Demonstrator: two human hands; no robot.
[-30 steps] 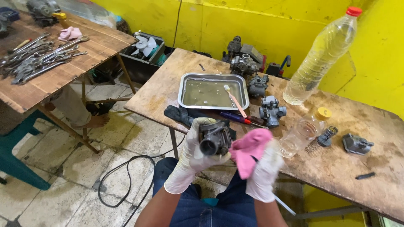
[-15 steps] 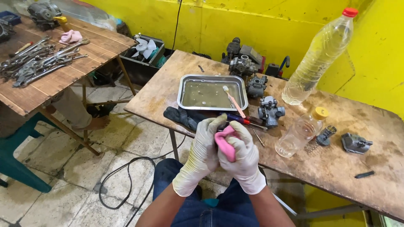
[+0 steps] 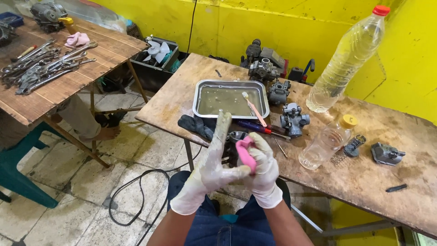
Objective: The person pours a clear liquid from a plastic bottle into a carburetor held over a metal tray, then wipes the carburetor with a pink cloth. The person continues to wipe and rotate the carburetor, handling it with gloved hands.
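Worn wooden table [image 3: 364, 182] against a bright yellow wall [image 3: 273, 23], stained and scratched, above a cracked tile floor [image 3: 91, 182] with a black cable [image 3: 132, 191] looping across. On the tabletop: metal tray [image 3: 199, 93] of murky liquid with a toothbrush [image 3: 253, 108] across its rim, dark rag [image 3: 195, 125], carburetor bodies [image 3: 293, 119], tall clear bottle [image 3: 348, 61] with red cap leaning at the wall, small yellow-capped bottle [image 3: 327, 141]. Second plank table [image 3: 68, 86] at left, strewn with wrenches [image 3: 41, 66].

Both hands gloved in white, raised over the lap in front of the near table edge. Right hand [image 3: 264, 171] closed around a pink cloth [image 3: 246, 152], cloth bunched and sticking up between thumb and fingers, long axis near upright, tip leaning slightly left and away. Left hand [image 3: 211, 168] just beside, fingers stretched up and mostly open, thumb pressed across to the right glove; dark carburetor part [image 3: 234, 139] largely hidden behind both hands, grip on it impossible to tell.
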